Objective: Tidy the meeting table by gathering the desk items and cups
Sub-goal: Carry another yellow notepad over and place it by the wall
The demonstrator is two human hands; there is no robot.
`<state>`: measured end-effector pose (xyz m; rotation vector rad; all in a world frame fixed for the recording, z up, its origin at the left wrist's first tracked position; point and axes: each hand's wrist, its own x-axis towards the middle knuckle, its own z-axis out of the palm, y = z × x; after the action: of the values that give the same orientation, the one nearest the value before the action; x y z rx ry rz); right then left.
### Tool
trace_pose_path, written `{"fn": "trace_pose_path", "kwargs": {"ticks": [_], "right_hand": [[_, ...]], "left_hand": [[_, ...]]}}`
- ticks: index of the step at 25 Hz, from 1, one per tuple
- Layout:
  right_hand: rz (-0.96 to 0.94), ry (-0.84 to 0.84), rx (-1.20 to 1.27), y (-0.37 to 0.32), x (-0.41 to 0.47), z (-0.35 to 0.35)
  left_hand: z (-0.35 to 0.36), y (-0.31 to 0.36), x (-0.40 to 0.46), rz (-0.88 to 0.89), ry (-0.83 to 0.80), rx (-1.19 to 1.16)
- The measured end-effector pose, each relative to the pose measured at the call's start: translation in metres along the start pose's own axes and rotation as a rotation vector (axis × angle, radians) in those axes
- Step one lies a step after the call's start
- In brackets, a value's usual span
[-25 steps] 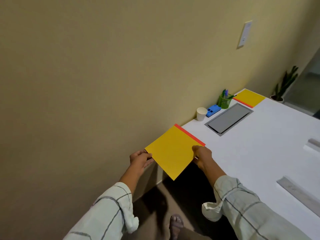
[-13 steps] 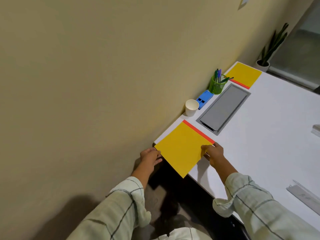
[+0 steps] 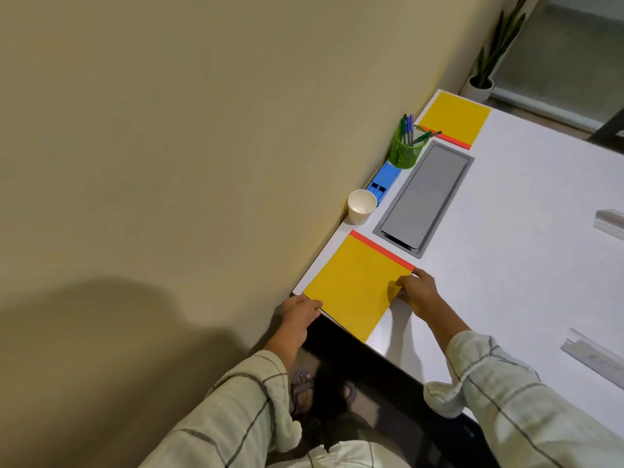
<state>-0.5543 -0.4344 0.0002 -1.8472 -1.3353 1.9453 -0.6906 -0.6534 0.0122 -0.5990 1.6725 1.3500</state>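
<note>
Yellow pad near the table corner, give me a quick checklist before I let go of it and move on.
1. Both hands on the yellow pad: ok, left hand at the near corner, right hand at the right edge.
2. Pad lying flat on the table: cannot tell.
3. Pad fully on the table: not ok, near corner overhangs.
4. Clear of the paper cup: ok.
5. Clear of the grey hatch: ok.

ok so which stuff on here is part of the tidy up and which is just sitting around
Part of the job:
near yellow pad, held by the left hand and right hand
far yellow pad
paper cup
green pen pot
blue desk item

Just there:
grey table hatch
potted plant
clear strips
</note>
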Motion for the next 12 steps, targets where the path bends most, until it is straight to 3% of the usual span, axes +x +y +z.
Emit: {"fn": "trace_pose_path", "kwargs": {"ticks": [12], "right_hand": [[-0.058, -0.166, -0.047, -0.011, -0.004, 0.007]], "left_hand": [[-0.001, 0.007, 0.006, 0.069, 0.053, 0.311]]}}
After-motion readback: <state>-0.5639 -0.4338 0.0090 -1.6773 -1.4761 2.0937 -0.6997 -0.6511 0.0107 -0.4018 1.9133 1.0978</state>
